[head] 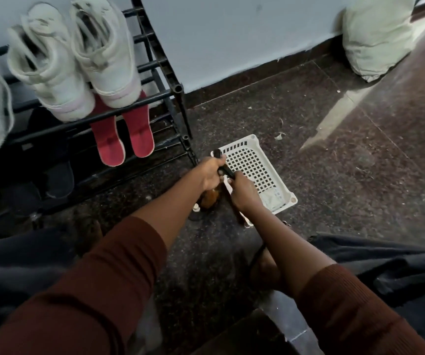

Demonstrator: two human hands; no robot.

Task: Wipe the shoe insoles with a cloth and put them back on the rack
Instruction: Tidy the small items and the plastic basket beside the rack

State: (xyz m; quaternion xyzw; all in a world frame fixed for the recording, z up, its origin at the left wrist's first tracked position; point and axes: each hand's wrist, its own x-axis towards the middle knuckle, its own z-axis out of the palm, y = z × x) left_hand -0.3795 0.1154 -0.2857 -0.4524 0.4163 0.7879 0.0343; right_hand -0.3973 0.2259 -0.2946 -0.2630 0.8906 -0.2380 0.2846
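Note:
My left hand (211, 172) grips a dark shoe (223, 169) over the floor beside the black shoe rack (173, 98). My right hand (243, 192) holds the same shoe from the right, its fingers curled at the dark strap. A brown part of the shoe (210, 199) shows below my left hand. A pale cloth (270, 198) lies in the near corner of the white basket (251, 160). The insole itself is hidden by my hands.
The rack carries white high-top shoes (78, 60) on top, red slippers (121, 134) on a lower shelf and dark shoes (60, 175) beneath. A pale sack (378, 37) leans on the wall at the far right. The dark floor has scattered litter.

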